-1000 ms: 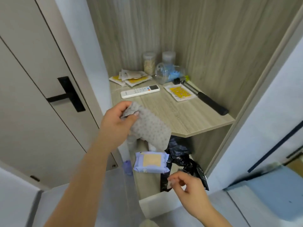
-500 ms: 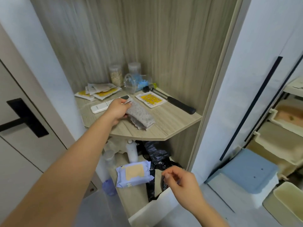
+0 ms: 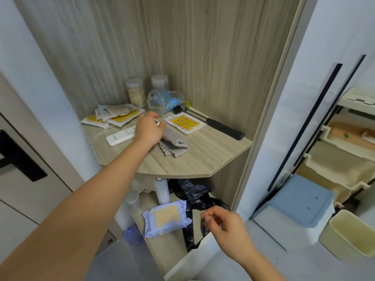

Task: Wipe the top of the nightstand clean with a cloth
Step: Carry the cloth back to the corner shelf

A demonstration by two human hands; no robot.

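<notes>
The left hand (image 3: 149, 128) pressed the folded grey cloth (image 3: 174, 141) onto the nightstand tabletop (image 3: 213, 155), just beside the white remote (image 3: 119, 136); the right hand (image 3: 225, 226) hung below, loosely curled, grasping nothing.

White remote (image 3: 121, 135), yellow sachets (image 3: 113, 117), two jars (image 3: 136, 91) and a black-handled tool (image 3: 215, 122) up top; wet wipes pack (image 3: 166, 217) and black bag (image 3: 197, 196) on the shelf below.
</notes>
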